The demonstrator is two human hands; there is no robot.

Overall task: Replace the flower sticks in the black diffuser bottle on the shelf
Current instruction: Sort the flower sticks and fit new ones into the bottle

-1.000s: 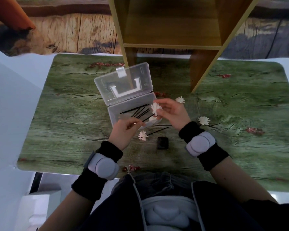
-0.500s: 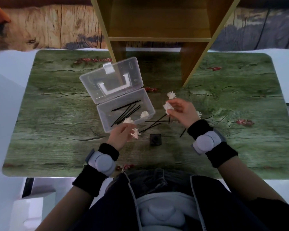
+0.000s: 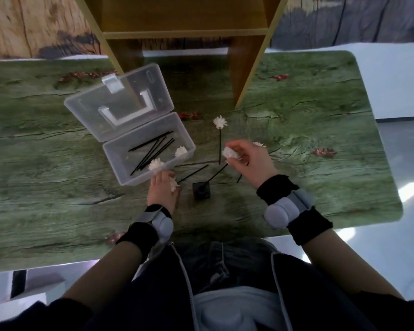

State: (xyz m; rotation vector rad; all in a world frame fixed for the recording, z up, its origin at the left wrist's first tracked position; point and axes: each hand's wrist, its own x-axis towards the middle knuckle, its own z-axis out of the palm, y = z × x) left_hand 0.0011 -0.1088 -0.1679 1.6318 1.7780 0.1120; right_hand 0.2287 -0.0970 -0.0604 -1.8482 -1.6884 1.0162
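Our right hand pinches a white flower head, whose black stick slants down to the mouth of the black diffuser bottle. Our left hand is curled around another white flower, just beside the near corner of the clear plastic box. The bottle stands on the green mat between our two hands, toward its near edge, not on the shelf. The box lies open left of the bottle, holding several black sticks and two flower heads. One more flower stick lies loose on the mat beyond the bottle. The wooden shelf rises at the mat's far edge.
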